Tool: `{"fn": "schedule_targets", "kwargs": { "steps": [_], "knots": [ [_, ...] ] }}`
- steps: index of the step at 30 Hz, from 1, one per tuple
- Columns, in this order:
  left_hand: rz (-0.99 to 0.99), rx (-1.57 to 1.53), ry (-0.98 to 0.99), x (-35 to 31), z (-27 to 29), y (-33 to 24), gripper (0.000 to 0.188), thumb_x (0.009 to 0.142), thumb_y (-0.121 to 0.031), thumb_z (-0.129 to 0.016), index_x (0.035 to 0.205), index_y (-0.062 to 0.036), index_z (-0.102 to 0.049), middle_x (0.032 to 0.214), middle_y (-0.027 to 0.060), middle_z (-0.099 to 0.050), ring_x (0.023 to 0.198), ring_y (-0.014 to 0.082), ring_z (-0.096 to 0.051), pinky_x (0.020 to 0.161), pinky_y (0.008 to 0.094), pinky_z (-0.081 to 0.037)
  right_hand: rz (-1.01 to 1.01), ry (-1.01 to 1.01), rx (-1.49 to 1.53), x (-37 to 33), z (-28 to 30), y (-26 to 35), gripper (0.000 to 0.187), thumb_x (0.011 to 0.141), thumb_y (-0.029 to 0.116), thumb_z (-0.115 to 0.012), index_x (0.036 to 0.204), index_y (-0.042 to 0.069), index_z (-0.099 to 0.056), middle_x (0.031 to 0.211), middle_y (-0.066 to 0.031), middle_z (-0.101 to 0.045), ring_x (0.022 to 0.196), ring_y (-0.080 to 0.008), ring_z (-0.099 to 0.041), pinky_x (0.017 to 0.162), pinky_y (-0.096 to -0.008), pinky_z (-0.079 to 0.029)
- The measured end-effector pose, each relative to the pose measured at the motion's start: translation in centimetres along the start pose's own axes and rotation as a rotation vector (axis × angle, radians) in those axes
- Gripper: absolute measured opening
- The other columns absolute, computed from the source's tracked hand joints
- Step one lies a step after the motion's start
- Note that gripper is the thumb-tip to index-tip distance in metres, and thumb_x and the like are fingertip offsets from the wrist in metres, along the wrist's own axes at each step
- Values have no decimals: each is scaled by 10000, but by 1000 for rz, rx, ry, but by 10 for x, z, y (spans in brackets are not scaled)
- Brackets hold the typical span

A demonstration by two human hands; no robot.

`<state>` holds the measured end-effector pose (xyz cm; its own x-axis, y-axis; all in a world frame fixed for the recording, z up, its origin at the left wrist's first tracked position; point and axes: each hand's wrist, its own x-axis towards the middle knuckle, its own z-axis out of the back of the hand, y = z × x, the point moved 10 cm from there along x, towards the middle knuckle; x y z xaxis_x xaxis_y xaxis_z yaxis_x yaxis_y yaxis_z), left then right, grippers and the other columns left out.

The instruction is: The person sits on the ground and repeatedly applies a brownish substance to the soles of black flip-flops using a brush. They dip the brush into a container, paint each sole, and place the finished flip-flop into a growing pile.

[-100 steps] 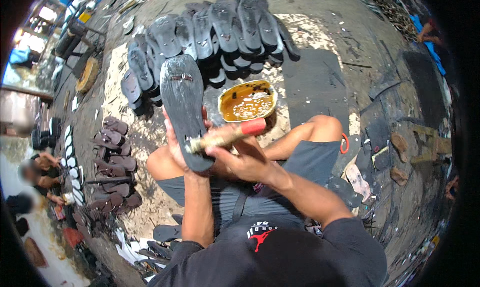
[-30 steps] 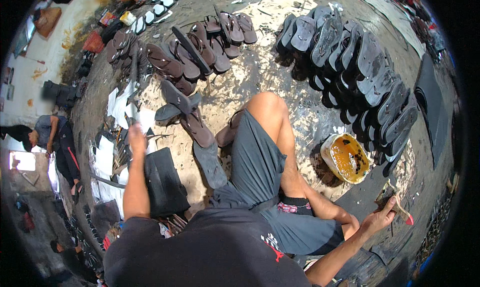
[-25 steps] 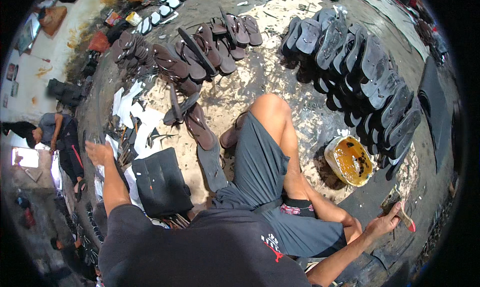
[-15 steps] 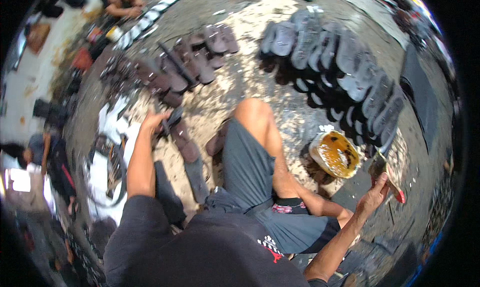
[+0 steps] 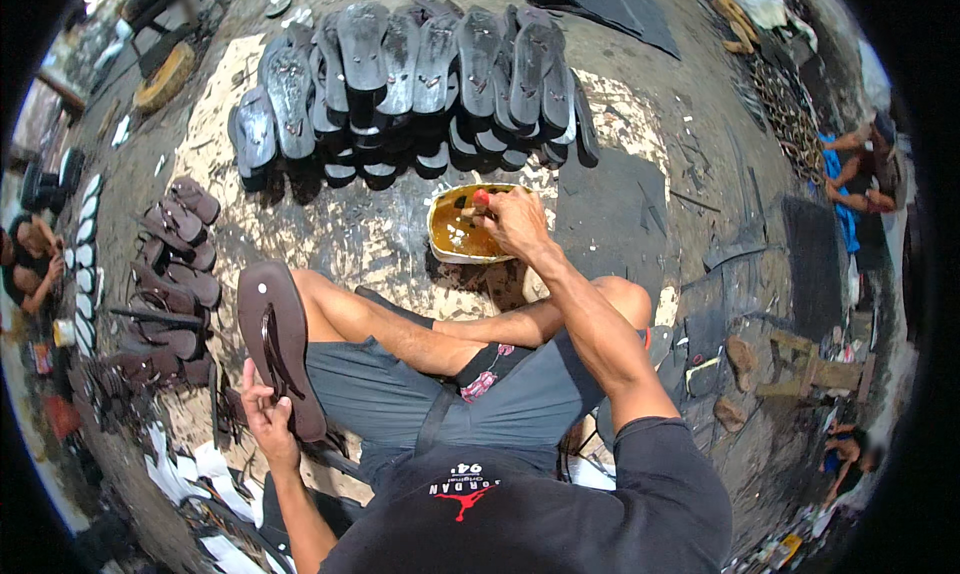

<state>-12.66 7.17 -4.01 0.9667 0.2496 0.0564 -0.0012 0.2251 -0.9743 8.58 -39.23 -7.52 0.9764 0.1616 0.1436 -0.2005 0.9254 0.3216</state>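
A brown sandal [image 5: 270, 339] is gripped near its heel at eight o'clock by the person's left hand [image 5: 270, 414], fingers at its edge, strap side showing and a white dot near the toe; its underside is hidden, so how far the palm supports it cannot be told. Just above centre, toward twelve, a red-ended brush [image 5: 482, 197] is clasped in the right hand [image 5: 515, 222] over a pale-rimmed tub [image 5: 432, 229] of amber liquid [image 5: 446, 217]. The brush's lower end is masked by the fingers (whether it is dipped cannot be made out), and the tub's right side is partly covered.

Crossed legs are framed below in dark shorts [image 5: 400, 384]. Between eleven and twelve, dark soles [image 5: 400, 64] are heaped in overlapping rows, the lower ones lost in shadow. More brown sandals [image 5: 180, 284] are clustered at nine, and a flat black sheet [image 5: 615, 214] is laid at two. White scraps [image 5: 215, 479] are strewn at eight, partly obscured by the left forearm. Co-workers are glimpsed at nine [image 5: 35, 264], near three [image 5: 868, 169] and at four [image 5: 845, 452], small and bent by the lens's dark rim.
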Motion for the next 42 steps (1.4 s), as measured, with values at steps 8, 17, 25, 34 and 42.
{"fn": "schedule_targets", "kwargs": {
  "steps": [8, 17, 25, 34, 42],
  "knots": [
    [-273, 375, 123, 13, -27, -32, 390, 976, -245, -598, 1275, 3, -558, 1580, 254, -370, 1448, 387, -366, 1184, 511, -275, -45, -12, -129, -66, 99, -67, 164, 914, 139, -782, 1066, 88, -749, 1081, -33, -749, 1026, -143, -674, 872, -320, -551],
    [134, -429, 208, 99, -117, -94, 588, 1036, -291, -567, 1541, -32, -412, 1332, 152, -613, 1134, 195, -641, 929, 324, -539, -418, -863, 1194, -84, 179, -96, 233, 1005, 278, -692, 1085, 60, -674, 1048, -25, -695, 898, -89, -642, 831, -278, -523],
    [588, -1282, 411, 51, -263, -73, 591, 1097, -361, -429, 1635, -275, -201, 1450, 100, -534, 1231, 280, -601, 984, 471, -561, 278, -603, 913, -45, 138, 132, 200, 932, 119, -751, 1097, 25, -687, 1066, -85, -723, 994, -189, -682, 891, -362, -536],
    [440, -983, 633, 15, -258, -68, 572, 1100, -390, -390, 1622, -233, -217, 1494, 132, -485, 1217, 296, -622, 970, 449, -576, -177, -382, 1048, 7, 154, 39, 242, 1002, 205, -653, 1132, 1, -654, 1036, -80, -716, 949, -137, -661, 865, -305, -520],
    [484, -1204, 434, 20, -239, -59, 661, 1070, -487, -415, 1523, -6, -383, 1381, 251, -578, 1118, 400, -660, 911, 531, -585, -69, -499, 1305, -15, 140, 36, 233, 998, 203, -682, 1142, 20, -686, 1043, -61, -727, 949, -147, -682, 873, -306, -532]
  ]
}}
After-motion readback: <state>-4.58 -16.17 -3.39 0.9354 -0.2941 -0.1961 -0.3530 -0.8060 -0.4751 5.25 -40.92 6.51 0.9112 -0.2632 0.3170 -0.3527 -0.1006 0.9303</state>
